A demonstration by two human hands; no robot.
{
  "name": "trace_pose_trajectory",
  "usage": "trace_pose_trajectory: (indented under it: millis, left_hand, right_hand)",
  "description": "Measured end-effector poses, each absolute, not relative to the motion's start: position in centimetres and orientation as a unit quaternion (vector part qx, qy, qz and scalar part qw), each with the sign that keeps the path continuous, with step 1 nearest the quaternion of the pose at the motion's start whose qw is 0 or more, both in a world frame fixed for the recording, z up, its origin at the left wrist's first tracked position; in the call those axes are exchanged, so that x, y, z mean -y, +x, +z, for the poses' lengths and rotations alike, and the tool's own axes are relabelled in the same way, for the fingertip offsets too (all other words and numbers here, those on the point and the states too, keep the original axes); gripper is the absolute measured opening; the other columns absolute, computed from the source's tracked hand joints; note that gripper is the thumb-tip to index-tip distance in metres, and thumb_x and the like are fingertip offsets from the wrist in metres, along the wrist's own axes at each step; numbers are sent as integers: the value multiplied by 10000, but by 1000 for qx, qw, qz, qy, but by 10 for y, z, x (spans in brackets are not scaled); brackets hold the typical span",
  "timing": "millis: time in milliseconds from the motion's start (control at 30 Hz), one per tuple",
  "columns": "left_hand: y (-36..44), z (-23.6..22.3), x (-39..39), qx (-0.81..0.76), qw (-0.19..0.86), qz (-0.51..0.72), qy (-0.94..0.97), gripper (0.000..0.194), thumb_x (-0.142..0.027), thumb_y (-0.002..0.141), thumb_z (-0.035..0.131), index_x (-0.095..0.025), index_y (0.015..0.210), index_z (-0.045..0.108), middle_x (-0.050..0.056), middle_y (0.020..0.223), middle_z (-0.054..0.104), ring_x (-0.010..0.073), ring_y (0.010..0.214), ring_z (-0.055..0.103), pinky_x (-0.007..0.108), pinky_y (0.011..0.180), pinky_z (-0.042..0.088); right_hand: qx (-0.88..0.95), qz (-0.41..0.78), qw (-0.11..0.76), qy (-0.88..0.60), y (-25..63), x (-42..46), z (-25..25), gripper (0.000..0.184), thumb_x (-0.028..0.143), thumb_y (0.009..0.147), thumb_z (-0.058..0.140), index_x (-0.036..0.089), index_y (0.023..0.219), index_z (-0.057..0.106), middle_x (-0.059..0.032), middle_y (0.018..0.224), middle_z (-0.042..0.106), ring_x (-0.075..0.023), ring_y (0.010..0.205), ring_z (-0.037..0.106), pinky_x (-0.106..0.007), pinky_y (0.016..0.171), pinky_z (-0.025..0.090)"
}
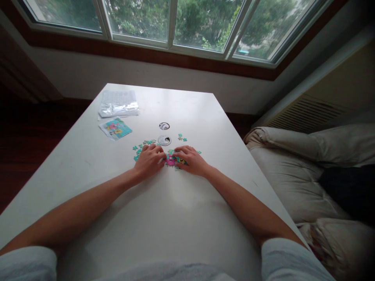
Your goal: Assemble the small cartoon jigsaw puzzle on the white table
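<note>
Partly joined jigsaw puzzle pieces in pink, teal and yellow lie on the white table between my hands. My left hand is at their left edge, thumb and fingertips closed on a small teal puzzle piece. From the right, my right hand rests over the joined part, its thumb and fingers apart and touching it. Some of the pieces are hidden beneath the fingers. Loose teal pieces are scattered beside and behind my left hand.
Two round, shiny discs, a nearer one and a farther one, lie beyond my hands. Several loose pieces sit to their right. A colourful picture card and a clear plastic packet lie at far left. A padded sofa stands along the right.
</note>
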State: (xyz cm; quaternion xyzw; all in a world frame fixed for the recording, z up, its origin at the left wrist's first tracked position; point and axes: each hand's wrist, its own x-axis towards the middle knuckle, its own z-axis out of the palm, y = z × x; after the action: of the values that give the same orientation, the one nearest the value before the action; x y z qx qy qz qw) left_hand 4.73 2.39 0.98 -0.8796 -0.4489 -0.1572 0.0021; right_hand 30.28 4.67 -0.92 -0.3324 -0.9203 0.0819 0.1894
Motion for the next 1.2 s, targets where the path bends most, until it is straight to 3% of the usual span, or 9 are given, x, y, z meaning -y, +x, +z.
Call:
trace_pose_trajectory:
  millis: [333,500,633,767,933,1200]
  left_hand:
    - [47,11,-25,395,48,-134,-908,154,-227,969,577,-240,958,730,57,992,685,255,955,561,416,843,381]
    - [46,14,-24,386,46,-134,-912,138,-223,955,592,-222,919,725,66,934,685,248,924,567,404,827,377]
    - [45,16,-22,383,41,-133,-913,154,-229,962,582,-214,913,727,66,920,695,238,897,579,400,820,379]
    - [44,16,-22,382,41,-135,-913,181,-255,980,571,-213,903,730,61,913,708,234,884,585,405,822,385]
    - [45,15,-21,361,12,-175,-916,198,-265,996,548,-224,988,741,54,1054,738,225,970,606,405,878,403]
    - [47,9,-22,327,-41,-177,-927,233,-266,978,562,-277,1137,731,0,1225,733,221,1131,608,410,1001,416]
  right_hand:
    - [916,88,199,-336,305,-49,-9,329,387,984,626,257,1284,667,-93,1350,621,-271,1248,533,-434,1049,431]
    - [850,69,253,-456,328,-68,-3,205,259,1001,564,226,1125,723,-82,1180,693,-249,1117,590,-409,1000,443]
    - [821,63,213,-526,346,-79,-2,154,253,960,619,222,1038,749,-76,1039,710,-245,1003,599,-385,921,450]
    - [817,47,190,-542,343,-76,-7,187,340,960,640,227,1053,756,-80,1030,696,-240,987,584,-364,896,434]
    - [808,4,172,-563,333,-69,-11,222,380,959,636,224,1066,751,-103,1082,666,-268,1051,545,-385,914,397]
    - [794,53,191,-574,331,-72,-13,159,315,910,673,233,1030,737,-74,1041,652,-244,1009,553,-354,883,402]
